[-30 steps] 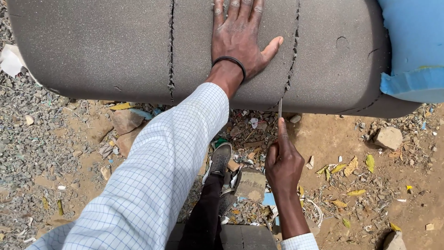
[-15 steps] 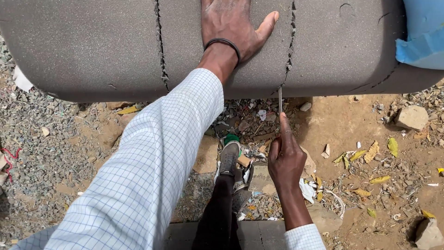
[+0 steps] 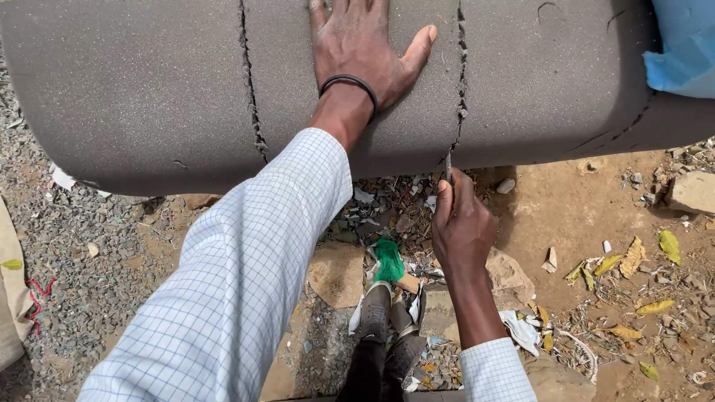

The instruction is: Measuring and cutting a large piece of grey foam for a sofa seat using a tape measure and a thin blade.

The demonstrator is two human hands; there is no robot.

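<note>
Two of our hands are working at once on the big rounded slab of dark grey foam [image 3: 149, 89]. Our right hand [image 3: 463, 227] is closing its fingers [image 3: 445, 199] tight around the handle of a thin metal blade [image 3: 448, 164], the thumb running up along it; the handle itself is hidden in the fist. That blade is pointing straight up and away from us, its tip entering the lower edge of the foam just where the right-hand ragged cut line [image 3: 460, 82] is coming down. So the blade's long axis and the cut are lying in one line, the cut running away from the fingers across the foam's curved face.

Our left hand [image 3: 357, 52] is lying flat on the foam just left of that cut, fingers pressed together and reaching beyond the top of the frame, thumb spread toward the cut without touching it. A black band [image 3: 348, 83] is circling its wrist. A second ragged cut [image 3: 249, 89] is running parallel, farther left of the left hand.

Below the foam, our grey shoe [image 3: 376, 316] is resting among stones and litter, and a blue foam piece [image 3: 681, 45] is resting against the grey foam's right end.
</note>
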